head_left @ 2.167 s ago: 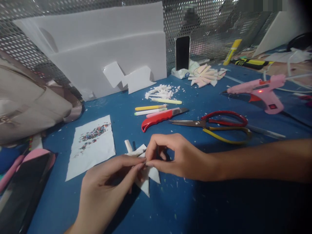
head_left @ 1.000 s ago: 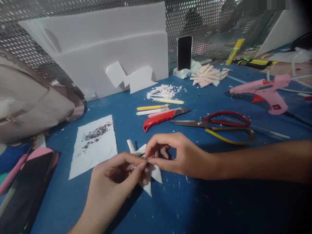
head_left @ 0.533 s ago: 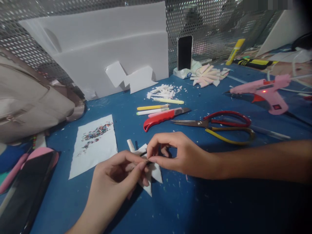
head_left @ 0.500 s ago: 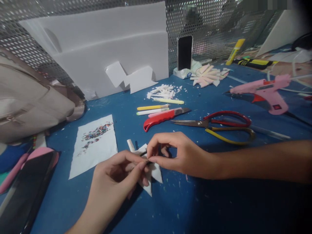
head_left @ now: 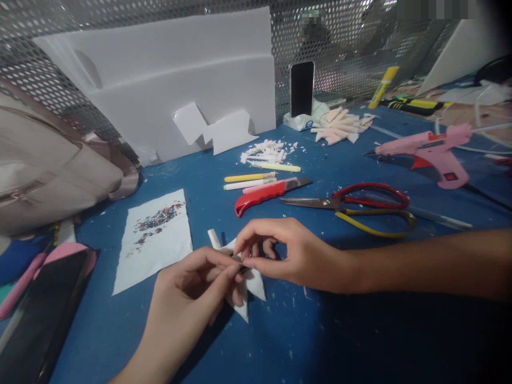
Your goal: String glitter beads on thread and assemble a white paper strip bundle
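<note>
My left hand (head_left: 192,288) and my right hand (head_left: 280,256) meet at the middle front of the blue table. The thumb and finger of each are pinched together around a small, thin dark piece (head_left: 242,270). My fingers cover most of it, so its kind does not show. Beneath the hands lies a white star-like paper shape (head_left: 255,284), partly hidden, with a small white stick (head_left: 214,238) at its upper left. To the left, a white sheet (head_left: 160,256) bears a scatter of tiny multicoloured glittering bits (head_left: 158,220).
Beyond my hands lie a red-handled knife (head_left: 264,194), scissors (head_left: 336,204) and several pens (head_left: 250,177). A pink glue gun (head_left: 436,152) rests at the right. White scraps (head_left: 270,151) and a propped phone (head_left: 302,89) are farther back. A dark phone (head_left: 48,314) and bag (head_left: 52,165) occupy the left.
The fingers of my right hand have shifted slightly left and curl closer over the dark piece, which shows less. My left hand has hardly moved.
</note>
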`<act>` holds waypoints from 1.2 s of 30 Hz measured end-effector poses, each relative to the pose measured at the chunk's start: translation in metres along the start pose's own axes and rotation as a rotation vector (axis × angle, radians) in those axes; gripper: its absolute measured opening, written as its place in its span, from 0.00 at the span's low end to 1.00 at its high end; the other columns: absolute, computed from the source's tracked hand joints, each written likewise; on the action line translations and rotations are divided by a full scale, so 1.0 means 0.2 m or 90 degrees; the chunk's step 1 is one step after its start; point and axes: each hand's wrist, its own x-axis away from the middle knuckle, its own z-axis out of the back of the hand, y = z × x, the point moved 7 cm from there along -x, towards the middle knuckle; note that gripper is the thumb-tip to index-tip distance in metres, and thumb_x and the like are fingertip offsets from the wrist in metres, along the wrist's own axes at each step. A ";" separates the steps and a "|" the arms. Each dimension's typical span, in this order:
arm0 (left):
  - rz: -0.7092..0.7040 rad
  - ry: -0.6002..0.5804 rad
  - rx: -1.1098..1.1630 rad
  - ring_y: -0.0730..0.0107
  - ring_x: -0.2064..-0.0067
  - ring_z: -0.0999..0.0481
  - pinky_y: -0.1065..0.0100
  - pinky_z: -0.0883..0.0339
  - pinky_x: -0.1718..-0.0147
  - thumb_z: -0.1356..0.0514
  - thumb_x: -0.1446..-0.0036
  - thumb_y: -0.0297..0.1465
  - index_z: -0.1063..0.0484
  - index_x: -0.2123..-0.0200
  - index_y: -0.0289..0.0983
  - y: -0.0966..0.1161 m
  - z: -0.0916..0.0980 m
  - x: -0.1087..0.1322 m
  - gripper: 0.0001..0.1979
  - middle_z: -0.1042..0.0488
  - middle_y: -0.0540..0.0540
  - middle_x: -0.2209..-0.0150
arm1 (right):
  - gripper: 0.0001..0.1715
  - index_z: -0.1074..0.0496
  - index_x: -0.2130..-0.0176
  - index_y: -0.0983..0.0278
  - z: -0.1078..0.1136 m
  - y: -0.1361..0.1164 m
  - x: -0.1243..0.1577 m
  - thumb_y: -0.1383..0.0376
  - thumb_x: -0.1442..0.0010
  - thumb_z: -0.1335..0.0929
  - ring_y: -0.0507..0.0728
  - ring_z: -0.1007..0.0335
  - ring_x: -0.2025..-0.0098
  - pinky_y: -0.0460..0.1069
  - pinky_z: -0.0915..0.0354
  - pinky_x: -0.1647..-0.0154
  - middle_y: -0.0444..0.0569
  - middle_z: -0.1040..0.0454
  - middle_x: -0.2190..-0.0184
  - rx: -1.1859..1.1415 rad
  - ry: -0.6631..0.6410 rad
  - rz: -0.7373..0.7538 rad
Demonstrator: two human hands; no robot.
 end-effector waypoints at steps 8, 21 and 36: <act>-0.047 0.012 -0.026 0.86 0.85 0.38 0.82 0.48 0.87 0.38 0.39 0.31 0.25 0.70 0.38 0.01 0.00 0.00 0.07 0.22 0.52 0.78 | 0.04 0.26 0.65 0.67 0.00 -0.01 0.01 0.74 0.41 0.31 0.44 0.37 0.70 0.39 0.39 0.69 0.40 0.27 0.67 0.025 0.003 0.032; -0.017 0.000 -0.047 0.76 0.78 0.25 0.77 0.31 0.77 0.37 0.41 0.32 0.25 0.65 0.39 0.00 -0.01 0.01 0.03 0.25 0.53 0.80 | 0.03 0.27 0.66 0.67 0.00 -0.01 0.00 0.73 0.41 0.31 0.45 0.37 0.70 0.40 0.39 0.69 0.41 0.27 0.68 0.010 -0.002 0.028; -0.020 -0.056 -0.194 0.78 0.81 0.34 0.76 0.39 0.79 0.44 0.35 0.39 0.29 0.67 0.39 0.00 -0.02 0.02 0.12 0.30 0.54 0.80 | 0.03 0.28 0.66 0.66 0.00 -0.02 0.00 0.73 0.41 0.31 0.46 0.39 0.70 0.41 0.40 0.69 0.42 0.29 0.68 0.013 -0.014 0.034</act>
